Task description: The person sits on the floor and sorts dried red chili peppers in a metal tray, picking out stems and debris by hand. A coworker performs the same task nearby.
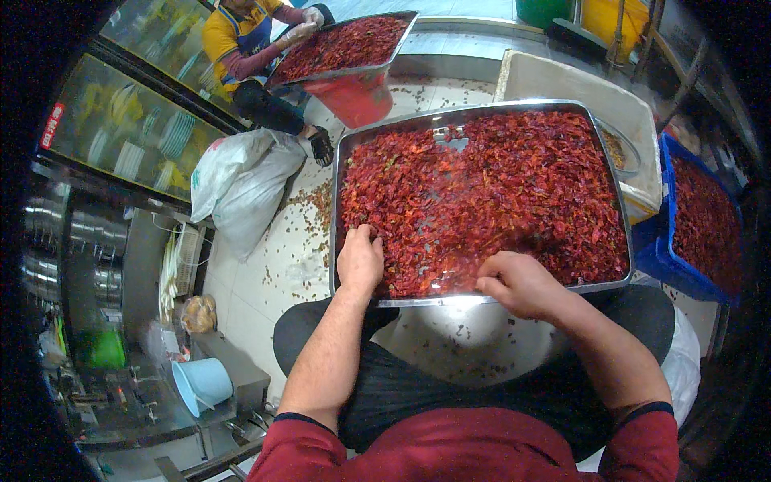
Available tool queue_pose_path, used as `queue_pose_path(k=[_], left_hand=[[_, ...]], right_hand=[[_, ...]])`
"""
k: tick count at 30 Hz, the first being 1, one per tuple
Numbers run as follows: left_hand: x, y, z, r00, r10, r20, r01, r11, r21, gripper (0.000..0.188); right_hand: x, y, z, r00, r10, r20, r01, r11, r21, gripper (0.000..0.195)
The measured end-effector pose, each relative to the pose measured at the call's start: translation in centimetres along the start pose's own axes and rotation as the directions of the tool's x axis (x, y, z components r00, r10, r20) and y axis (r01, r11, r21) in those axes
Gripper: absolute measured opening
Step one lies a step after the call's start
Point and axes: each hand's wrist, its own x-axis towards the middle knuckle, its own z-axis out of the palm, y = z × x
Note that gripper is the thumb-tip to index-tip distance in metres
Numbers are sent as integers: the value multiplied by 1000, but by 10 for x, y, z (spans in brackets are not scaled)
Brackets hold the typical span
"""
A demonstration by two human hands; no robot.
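Observation:
Across my knees, on top of a rounded metal vessel, rests a wide metal tray spread with cut dried red chili pieces. Bare metal shows through the chili in a few spots. My left hand lies at the tray's left edge, fingers curled over the chili beside the wall. Over the near rim, right of the middle, is my right hand, its thumb and fingers bent together above the chili. The fingertips of both hands are partly hidden, so anything pinched in them cannot be made out.
A gloved person sits ahead with another chili tray over a red bucket. White sacks stand at left. A foam box and a blue crate of chili flank my tray's right side. Scraps litter the floor.

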Motion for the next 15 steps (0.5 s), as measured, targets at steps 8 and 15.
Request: queue_pose_path(k=[8,15], left_hand=[[-12,17,-33,965,-16,261,192,724,-663,17],[-35,23,-54,842,168,513,482,194,-854,8]], right_hand=[[-6,9,0,999,-51,-16,51,998,-34,24],[-3,2,-1,998,-55,-13,55,998,-15,25]])
